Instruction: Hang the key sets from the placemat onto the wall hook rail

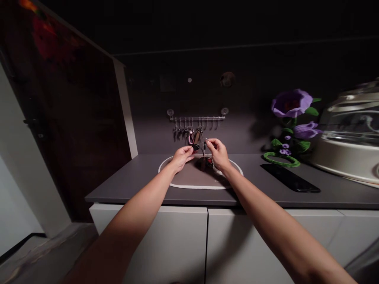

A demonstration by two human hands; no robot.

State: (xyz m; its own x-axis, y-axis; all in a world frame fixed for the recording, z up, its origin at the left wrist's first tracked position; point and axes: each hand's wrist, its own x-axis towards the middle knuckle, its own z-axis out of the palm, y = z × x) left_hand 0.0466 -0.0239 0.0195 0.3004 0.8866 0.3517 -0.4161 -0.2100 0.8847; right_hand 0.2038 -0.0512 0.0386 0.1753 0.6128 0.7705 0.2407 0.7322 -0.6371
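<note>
My left hand (181, 158) pinches a small black object, possibly a key fob (196, 147), between thumb and fingertips. Just to its right, my right hand (218, 153) is closed on a metal key ring (206, 139), with a dark, slim piece hanging below it. Whether the fob and the ring are joined is too small to tell. Under both hands lies a brown oval mat (189, 179) with a pale rim. A dark item with a red part (209, 161) is on or just above the mat, partly behind my right hand. Behind them, several keys (179, 133) hang from a clear hook rail (197, 118).
On the right of the grey counter (127, 181) lies a black phone (288, 178). Purple artificial flowers (293, 103) with a green ring base stand behind it, beside a large cream appliance (349, 154) with a clear cover. A dark door (74, 118) is at left.
</note>
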